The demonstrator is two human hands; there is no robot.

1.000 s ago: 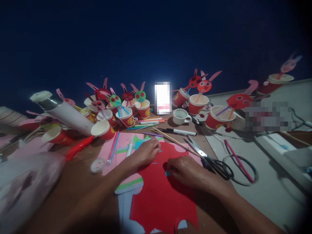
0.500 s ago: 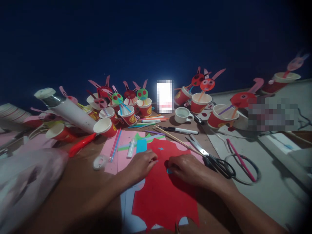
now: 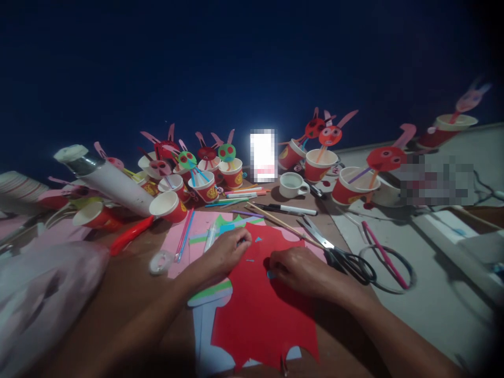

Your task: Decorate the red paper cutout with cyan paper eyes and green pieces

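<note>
A red sheet of paper [image 3: 271, 315] with scalloped, cut edges lies before me on other sheets. Over its upper left edge is my left hand [image 3: 228, 251], fingers curled together; whether anything is in them is hidden. Close to its fingertips rest a small blue paper scrap [image 3: 259, 239] and, lower down, a thin blue sliver [image 3: 250, 260]. My right hand [image 3: 299, 269] leans on the right part of the red sheet, its fingers closed on a small blue paper piece [image 3: 270, 274] that shows partly at the fingertips. A blue paper strip [image 3: 227, 228] lies behind my left hand.
Black-handled scissors [image 3: 334, 252] lie open by my right wrist. Tape [image 3: 160, 261] sits at left, near a red utility-knife-like object [image 3: 132, 236]. Behind stand several paper cups [image 3: 168, 207] with paper rabbit-like figures, a small mug [image 3: 292, 185], markers [image 3: 293, 210] and a glowing screen [image 3: 263, 157].
My left hand has let go of the thin blue sliver, which now lies on the red sheet, and has moved up and slightly left. My right hand stays in place. The view has shifted slightly.
</note>
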